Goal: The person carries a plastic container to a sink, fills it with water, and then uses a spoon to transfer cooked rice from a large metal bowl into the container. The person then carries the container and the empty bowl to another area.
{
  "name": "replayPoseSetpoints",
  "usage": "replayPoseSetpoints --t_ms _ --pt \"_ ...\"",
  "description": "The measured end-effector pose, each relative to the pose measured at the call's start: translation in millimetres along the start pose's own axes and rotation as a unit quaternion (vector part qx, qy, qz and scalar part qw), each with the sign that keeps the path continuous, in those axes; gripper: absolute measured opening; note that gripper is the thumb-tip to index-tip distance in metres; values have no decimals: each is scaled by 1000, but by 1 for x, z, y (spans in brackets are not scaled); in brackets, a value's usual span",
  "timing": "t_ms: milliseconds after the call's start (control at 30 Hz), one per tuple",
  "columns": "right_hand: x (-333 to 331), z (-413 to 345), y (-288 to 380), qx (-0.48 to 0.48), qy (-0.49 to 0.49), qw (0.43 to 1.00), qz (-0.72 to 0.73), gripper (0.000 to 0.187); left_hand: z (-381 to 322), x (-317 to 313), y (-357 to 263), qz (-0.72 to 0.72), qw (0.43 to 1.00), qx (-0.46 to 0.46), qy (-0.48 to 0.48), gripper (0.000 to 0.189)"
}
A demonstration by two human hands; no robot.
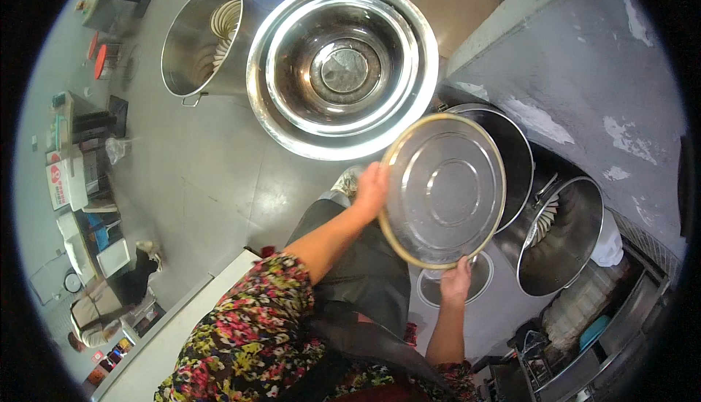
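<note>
Both my hands hold a round, clear lid with a yellowish rim (444, 191). My left hand (372, 193) grips its left edge, and my right hand (455, 280) grips the lower edge. Just above and left of the lid, nested stainless steel bowls (342, 149) lie with their hollow sides up. Behind the lid, on its right, a large metal pot (512, 155) is partly hidden. A round container or lid (484, 279) shows in part below it.
A tall steel pot (183, 46) with stacked plates stands at upper left; another pot (569, 248) holding plates is at right. A peeling grey wall or pillar (575, 73) borders the upper right. A person (98, 309) is at far lower left, near cluttered tables.
</note>
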State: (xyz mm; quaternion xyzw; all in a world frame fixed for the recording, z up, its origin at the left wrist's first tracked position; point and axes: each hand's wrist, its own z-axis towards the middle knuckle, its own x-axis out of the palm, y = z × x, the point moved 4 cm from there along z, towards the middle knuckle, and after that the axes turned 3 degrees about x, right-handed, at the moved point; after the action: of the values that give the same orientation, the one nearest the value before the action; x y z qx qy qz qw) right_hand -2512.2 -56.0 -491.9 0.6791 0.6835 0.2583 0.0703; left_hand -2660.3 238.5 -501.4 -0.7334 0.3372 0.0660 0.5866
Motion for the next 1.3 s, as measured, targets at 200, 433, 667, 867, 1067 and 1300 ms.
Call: replayPoseSetpoints --t_ms 200,433,667,867,1067,1300 --pt "104 -30 -53 42 83 992 -87 30 22 -155 86 82 996 2 -26 27" --pt "307 73 -107 47 147 960 -231 24 106 -254 107 -218 952 -146 -161 56" --pt "341 116 -134 26 116 937 -329 15 206 -268 171 -176 952 -193 -159 58" --pt "197 52 -103 -104 14 962 -254 22 243 -280 227 -63 947 -308 -66 48" --pt "44 28 -72 -59 -283 950 -120 21 266 -225 172 157 980 -115 35 32" --pt "15 61 -61 64 -262 960 -79 52 215 1 -33 213 927 248 183 35"
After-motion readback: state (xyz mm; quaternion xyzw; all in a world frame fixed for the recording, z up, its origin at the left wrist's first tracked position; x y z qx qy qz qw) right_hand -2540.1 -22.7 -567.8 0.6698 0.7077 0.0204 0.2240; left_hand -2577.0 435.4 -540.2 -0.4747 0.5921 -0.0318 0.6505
